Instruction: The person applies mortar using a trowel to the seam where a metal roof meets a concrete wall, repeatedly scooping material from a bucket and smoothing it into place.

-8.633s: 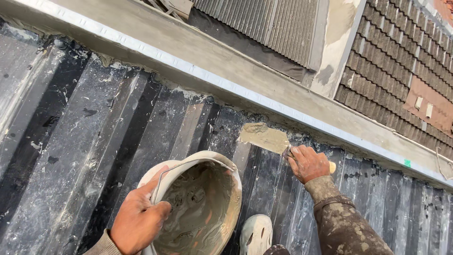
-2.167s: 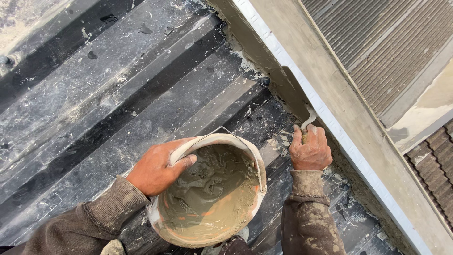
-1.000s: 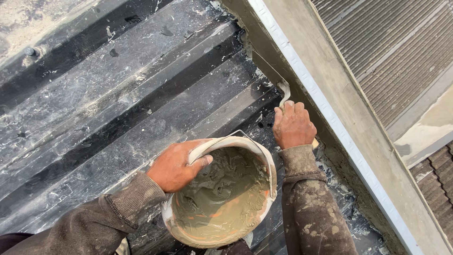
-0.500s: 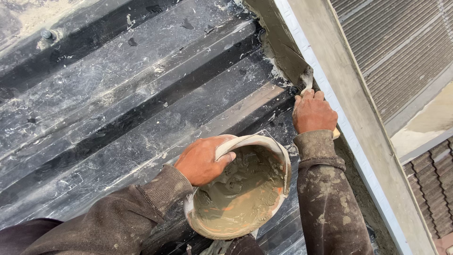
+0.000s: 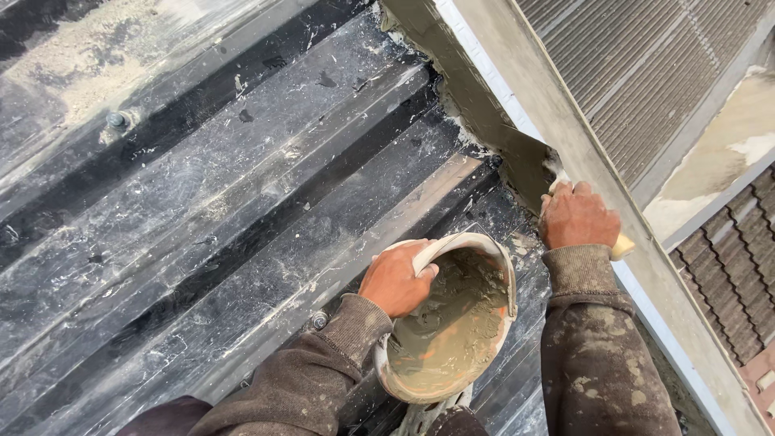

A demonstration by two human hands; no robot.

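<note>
**Currently: Mortar Applied Along the Roof-to-Parapet Joint**

Head view. A corrugated metal roof (image 5: 242,186), dark and streaked with dried residue, is seen sloping from the upper left corner towards the lower right. Along its right edge it is bounded by a grey concrete parapet (image 5: 565,137), and the joint between the two is already partly filled with grey mortar towards the upper end.

The left hand (image 5: 395,278) is clenched over the near rim of a flexible bucket (image 5: 484,250), thumb inside and fingers outside, so that the rim is folded inwards. The bucket is held above the roof sheet near its lower edge, and wet mortar (image 5: 448,331) is seen inside it, filling the lower part.

The right hand (image 5: 577,216) is closed around the pale handle of a trowel (image 5: 525,165), whose blade is laid flat against the parapet face just above the joint, at the right edge of the roof.

For good execution, it is judged that the blade should be kept at a shallow angle and pressed firmly so that mortar is forced into the corrugation gaps. The bucket should be kept close below the trowel so that droppings are caught. Steady, even pressure is advised, since thin edges may otherwise be left unsealed.
</note>
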